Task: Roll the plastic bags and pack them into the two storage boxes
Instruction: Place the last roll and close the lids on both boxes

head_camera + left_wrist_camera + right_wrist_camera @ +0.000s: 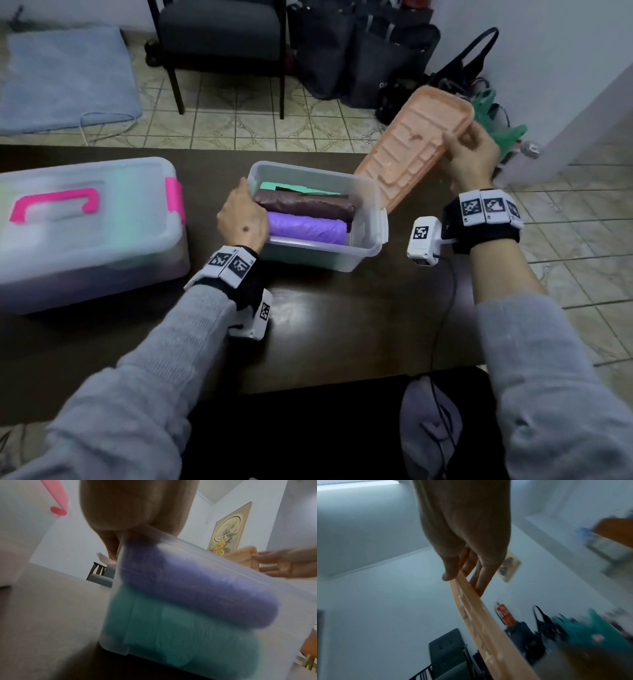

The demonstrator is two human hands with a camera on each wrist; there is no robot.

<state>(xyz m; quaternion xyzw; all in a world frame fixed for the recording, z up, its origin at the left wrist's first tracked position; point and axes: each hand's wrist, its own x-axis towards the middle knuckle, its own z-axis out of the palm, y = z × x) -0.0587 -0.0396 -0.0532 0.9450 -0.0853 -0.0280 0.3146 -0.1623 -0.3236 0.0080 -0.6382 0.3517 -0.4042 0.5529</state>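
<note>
Head looks down; wrist views upward, close, sharing the orange lid [416, 144].

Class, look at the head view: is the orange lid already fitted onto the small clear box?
No. The right hand holds the orange lid tilted up beside the small clear box, whose top is open.

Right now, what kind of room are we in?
Probably a room in a home: patterned tile floor, a dark chair, bags slumped against the wall, and a framed picture hanging up.
</note>
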